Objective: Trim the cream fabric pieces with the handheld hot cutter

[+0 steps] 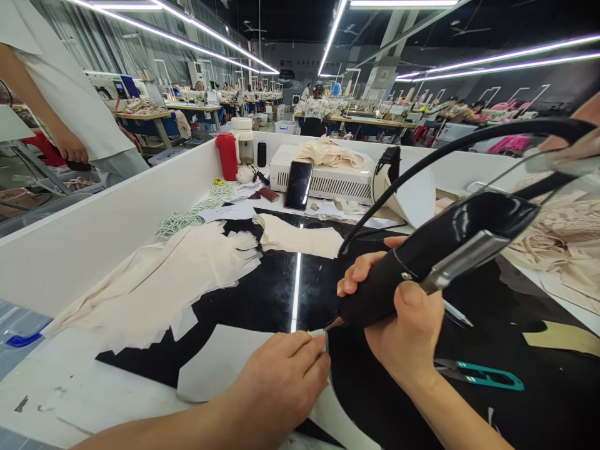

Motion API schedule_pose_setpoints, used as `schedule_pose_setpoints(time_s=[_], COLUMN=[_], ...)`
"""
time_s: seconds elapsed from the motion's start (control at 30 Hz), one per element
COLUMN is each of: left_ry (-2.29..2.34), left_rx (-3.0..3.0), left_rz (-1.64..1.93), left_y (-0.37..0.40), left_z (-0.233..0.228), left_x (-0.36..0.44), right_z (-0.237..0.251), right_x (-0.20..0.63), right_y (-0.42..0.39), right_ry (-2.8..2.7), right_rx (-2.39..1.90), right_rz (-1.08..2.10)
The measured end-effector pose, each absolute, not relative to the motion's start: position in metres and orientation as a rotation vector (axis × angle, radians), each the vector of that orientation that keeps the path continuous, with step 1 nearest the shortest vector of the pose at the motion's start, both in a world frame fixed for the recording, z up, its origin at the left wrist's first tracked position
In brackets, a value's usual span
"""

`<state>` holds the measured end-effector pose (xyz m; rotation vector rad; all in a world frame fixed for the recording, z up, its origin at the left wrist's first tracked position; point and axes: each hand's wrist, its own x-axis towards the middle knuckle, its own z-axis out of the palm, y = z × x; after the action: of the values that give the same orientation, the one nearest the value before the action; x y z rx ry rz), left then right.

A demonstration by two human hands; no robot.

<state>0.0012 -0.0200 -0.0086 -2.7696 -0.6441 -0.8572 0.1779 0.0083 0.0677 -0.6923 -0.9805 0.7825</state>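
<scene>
My right hand [398, 319] grips a black corded cutting tool [440, 250], its tip pointing down-left at the edge of a pale fabric piece [220, 362] on the glossy black worktop [267, 300]. My left hand [285, 375] presses flat on that piece, fingertips right beside the tool tip. The tool's black cable [469, 140] arcs up to the right.
A stack of cut cream pieces [164, 275] lies to the left, another [300, 237] further back. Teal thread snips [482, 375] lie at the right. A phone [299, 184], a white machine [328, 175] and a red bottle [227, 156] stand at the back. A person [60, 94] stands beyond the white wall at the left.
</scene>
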Motion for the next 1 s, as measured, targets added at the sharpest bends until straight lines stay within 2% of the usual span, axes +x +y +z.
schedule_pose_setpoints(time_s=[0.8,1.0], left_ry=[-0.653,-0.635], left_rx=[-2.796,-2.849], left_rz=[-0.833,-0.712], left_y=[-0.018,-0.016], left_z=[-0.016,-0.021], left_x=[0.002,0.001], right_z=[0.06,0.062], right_x=[0.169,0.17], right_y=[0.01,0.011], right_ry=[-0.958,-0.967], right_rx=[-0.674,-0.68], right_rz=[0.8,0.777])
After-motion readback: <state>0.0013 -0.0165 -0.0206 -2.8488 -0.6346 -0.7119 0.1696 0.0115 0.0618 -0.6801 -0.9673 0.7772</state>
